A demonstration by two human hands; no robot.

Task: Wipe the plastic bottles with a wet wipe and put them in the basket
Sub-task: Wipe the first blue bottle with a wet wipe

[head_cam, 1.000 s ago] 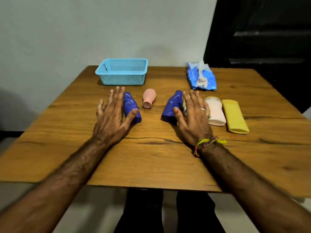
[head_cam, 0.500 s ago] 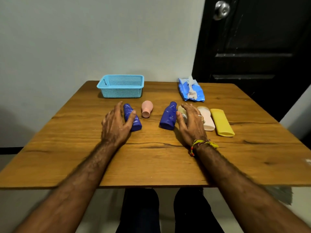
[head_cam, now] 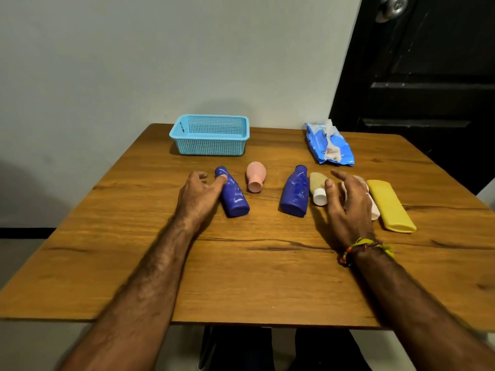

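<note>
Several plastic bottles lie in a row on the wooden table (head_cam: 241, 277): a dark blue bottle (head_cam: 233, 197), a small pink bottle (head_cam: 256, 176), a second dark blue bottle (head_cam: 295, 192), a beige bottle with a white cap (head_cam: 318, 185), a pale pink bottle (head_cam: 375, 211) and a yellow bottle (head_cam: 389, 207). My left hand (head_cam: 197, 195) sits beside the first blue bottle, fingers loosely curled, thumb touching its neck. My right hand (head_cam: 347, 203) hovers with fingers spread over the beige and pale pink bottles, hiding most of the pale one. The light blue basket (head_cam: 211, 147) stands empty at the back.
A blue pack of wet wipes (head_cam: 329, 145) lies at the back right with a wipe sticking out of it. The table stands against a pale wall. A dark door (head_cam: 428, 76) is behind it to the right. My legs show below the near table edge.
The camera has tilted up a little. My left hand's fingers have curled beside the blue bottle. My right hand has lifted and spread, uncovering the beige bottle.
</note>
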